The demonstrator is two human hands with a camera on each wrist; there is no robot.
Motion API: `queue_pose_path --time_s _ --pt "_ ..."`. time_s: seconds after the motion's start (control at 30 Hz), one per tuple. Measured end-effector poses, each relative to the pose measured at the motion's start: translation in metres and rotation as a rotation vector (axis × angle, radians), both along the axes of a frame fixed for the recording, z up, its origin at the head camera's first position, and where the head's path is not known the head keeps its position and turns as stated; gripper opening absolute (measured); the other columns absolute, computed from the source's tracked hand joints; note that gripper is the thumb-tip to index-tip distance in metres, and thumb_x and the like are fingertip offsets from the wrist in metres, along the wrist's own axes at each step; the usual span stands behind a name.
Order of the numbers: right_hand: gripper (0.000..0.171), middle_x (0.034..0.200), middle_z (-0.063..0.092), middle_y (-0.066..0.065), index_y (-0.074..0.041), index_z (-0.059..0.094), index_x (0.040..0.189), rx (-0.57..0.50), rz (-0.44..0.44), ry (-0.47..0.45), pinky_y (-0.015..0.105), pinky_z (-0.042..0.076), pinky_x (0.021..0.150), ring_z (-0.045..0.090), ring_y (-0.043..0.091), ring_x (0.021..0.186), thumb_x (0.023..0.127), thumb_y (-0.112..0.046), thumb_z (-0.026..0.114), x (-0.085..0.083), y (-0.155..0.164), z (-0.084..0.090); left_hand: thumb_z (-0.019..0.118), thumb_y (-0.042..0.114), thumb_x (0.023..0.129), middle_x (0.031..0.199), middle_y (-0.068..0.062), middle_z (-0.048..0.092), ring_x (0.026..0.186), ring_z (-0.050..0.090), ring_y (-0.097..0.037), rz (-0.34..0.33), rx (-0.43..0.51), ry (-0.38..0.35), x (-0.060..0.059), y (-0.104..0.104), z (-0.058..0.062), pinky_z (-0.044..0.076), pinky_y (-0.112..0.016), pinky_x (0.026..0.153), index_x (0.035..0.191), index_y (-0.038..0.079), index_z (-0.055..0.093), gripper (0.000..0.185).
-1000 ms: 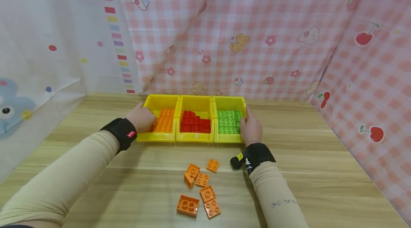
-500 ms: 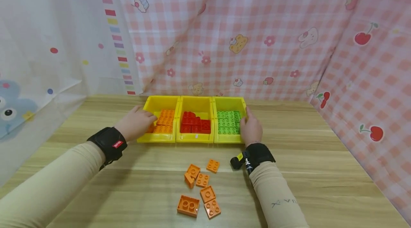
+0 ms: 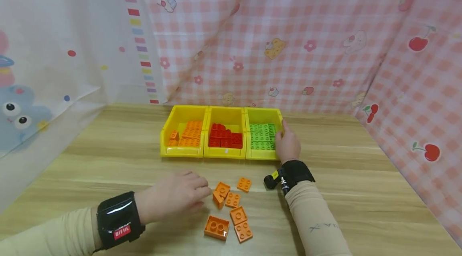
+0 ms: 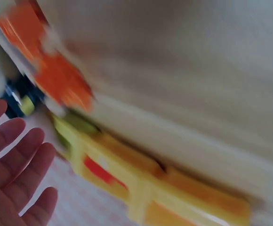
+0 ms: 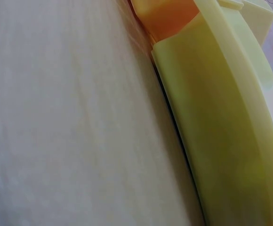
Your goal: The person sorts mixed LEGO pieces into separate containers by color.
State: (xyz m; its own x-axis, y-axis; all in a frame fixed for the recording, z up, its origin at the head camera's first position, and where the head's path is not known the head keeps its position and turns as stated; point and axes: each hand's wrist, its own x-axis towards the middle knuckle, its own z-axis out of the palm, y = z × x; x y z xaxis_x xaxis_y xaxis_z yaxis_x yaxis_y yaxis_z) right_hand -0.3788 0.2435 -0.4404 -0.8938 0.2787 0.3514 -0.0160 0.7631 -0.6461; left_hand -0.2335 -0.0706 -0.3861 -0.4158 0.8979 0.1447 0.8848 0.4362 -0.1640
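Observation:
My left hand (image 3: 173,198) hovers low over the table with its fingers straight and holds nothing. Its fingertips (image 3: 205,191) are just left of several loose orange bricks (image 3: 231,208) near the front edge. In the left wrist view the left hand's fingers (image 4: 14,169) are spread, and the bricks (image 4: 56,75) are a blur. My right hand (image 3: 286,144) rests against the right wall of the yellow bin of green bricks (image 3: 262,138), thumb up by the rim; its fingers are hidden. The right wrist view shows only that bin's wall (image 5: 221,117) close up.
Three yellow bins stand side by side at the back: orange bricks (image 3: 185,136) on the left, red bricks (image 3: 225,138) in the middle, green on the right. Patterned cloth (image 3: 252,39) hangs behind and along both sides of the wooden table (image 3: 361,192).
My left hand has left the bin of orange bricks and come back toward me, down to the loose orange bricks. The right hand has stayed at the green bin.

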Motion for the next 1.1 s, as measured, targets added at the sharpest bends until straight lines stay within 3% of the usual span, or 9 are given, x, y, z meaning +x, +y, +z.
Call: queue_pose_path --time_s 0.2,0.37,0.47,0.63,0.8,0.9,0.97,1.1 --pt "0.047 0.119 0.059 0.022 -0.008 0.040 0.141 0.000 -0.004 0.014 0.040 0.042 0.067 0.051 0.029 0.069 0.095 -0.014 0.046 0.000 0.001 -0.002 0.062 0.035 0.088 0.104 0.008 0.062 0.091 0.057 -0.007 -0.148 -0.004 -0.015 0.017 0.017 -0.017 0.046 -0.025 0.081 0.113 0.018 0.062 0.031" --pt "0.047 0.114 0.060 0.023 -0.007 0.041 0.141 0.000 -0.004 0.013 0.039 0.041 0.065 0.050 0.028 0.065 0.094 -0.013 0.047 0.000 0.002 -0.003 0.059 0.039 0.090 0.103 0.009 0.059 0.089 0.053 -0.004 -0.166 -0.040 -0.054 0.023 0.028 -0.027 0.045 -0.019 0.080 0.119 0.019 0.058 0.035" --pt "0.048 0.115 0.060 0.023 -0.008 0.040 0.142 -0.005 -0.003 0.005 0.038 0.041 0.065 0.050 0.028 0.065 0.095 -0.014 0.047 0.000 0.001 -0.002 0.061 0.034 0.089 0.102 0.010 0.056 0.088 0.051 -0.002 -0.175 -0.017 -0.110 0.026 0.033 -0.032 0.044 -0.016 0.077 0.118 0.018 0.057 0.033" --pt "0.048 0.121 0.057 0.022 -0.008 0.039 0.142 -0.015 -0.001 0.007 0.039 0.042 0.069 0.051 0.028 0.070 0.095 -0.014 0.046 0.001 0.000 0.001 0.061 0.027 0.090 0.097 0.011 0.054 0.081 0.049 0.000 -0.184 -0.008 -0.130 0.028 0.039 -0.039 0.044 -0.013 0.072 0.114 0.019 0.058 0.025" --pt "0.048 0.119 0.058 0.022 -0.008 0.040 0.142 -0.015 -0.001 0.018 0.039 0.042 0.068 0.051 0.029 0.069 0.095 -0.013 0.047 0.001 0.000 0.001 0.063 0.023 0.089 0.100 0.010 0.055 0.081 0.049 0.003 -0.191 0.016 -0.190 0.025 0.036 -0.034 0.043 -0.011 0.072 0.115 0.018 0.058 0.027" --pt "0.048 0.119 0.059 0.021 -0.009 0.039 0.142 -0.014 -0.001 0.010 0.039 0.042 0.069 0.052 0.029 0.070 0.095 -0.013 0.046 0.001 0.000 0.002 0.064 0.020 0.088 0.107 0.006 0.056 0.090 0.052 -0.001 -0.177 0.092 -0.194 0.016 0.027 -0.022 0.044 -0.016 0.081 0.118 0.015 0.058 0.031" --pt "0.048 0.122 0.057 0.020 -0.009 0.039 0.143 -0.019 0.001 0.004 0.040 0.043 0.071 0.052 0.029 0.073 0.095 -0.014 0.046 0.001 0.000 0.001 0.065 0.017 0.087 0.110 0.002 0.057 0.094 0.055 -0.007 -0.136 0.162 -0.171 0.003 0.017 -0.010 0.046 -0.020 0.083 0.120 0.012 0.058 0.034" --pt "0.049 0.126 0.055 0.019 -0.009 0.038 0.143 -0.026 0.004 -0.001 0.041 0.043 0.075 0.053 0.029 0.077 0.095 -0.014 0.045 0.001 0.001 0.000 0.069 0.014 0.084 0.111 -0.005 0.058 0.091 0.059 -0.015 0.070 0.291 -0.063 -0.041 -0.005 0.015 0.051 -0.028 0.077 0.119 0.008 0.060 0.037"
